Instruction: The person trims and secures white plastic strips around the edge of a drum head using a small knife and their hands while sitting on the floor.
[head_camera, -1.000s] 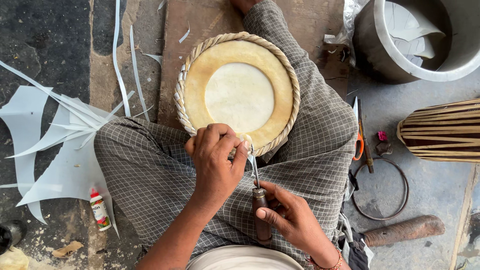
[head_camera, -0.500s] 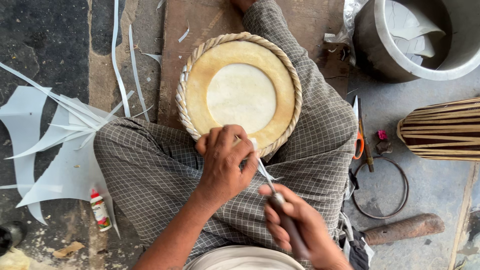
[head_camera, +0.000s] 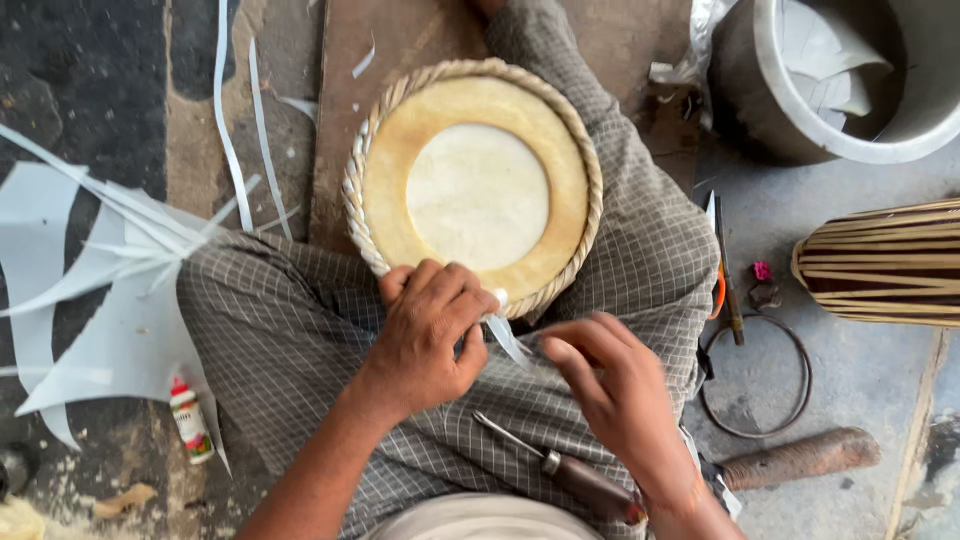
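Drumhead (head_camera: 477, 190), round, pale centre inside a tan ring and braided rim, resting on the lap against the checked cloth (head_camera: 300, 330). Nearest, wooden-handled awl (head_camera: 565, 472), half a second ago gripped in the right hand, now lying loose on the lap. Right hand (head_camera: 615, 395) freed, fingers half open, reaching for the white strip (head_camera: 507, 338). Left hand (head_camera: 432, 335) closed, pinching that strip at the near rim. Likely shift from piercing to threading. Beyond: glue bottle (head_camera: 188, 420) and white offcuts left, wire ring (head_camera: 755, 375) and scissors (head_camera: 722, 275) right, striped drum (head_camera: 885, 265), grey pot (head_camera: 850, 80) farthest.
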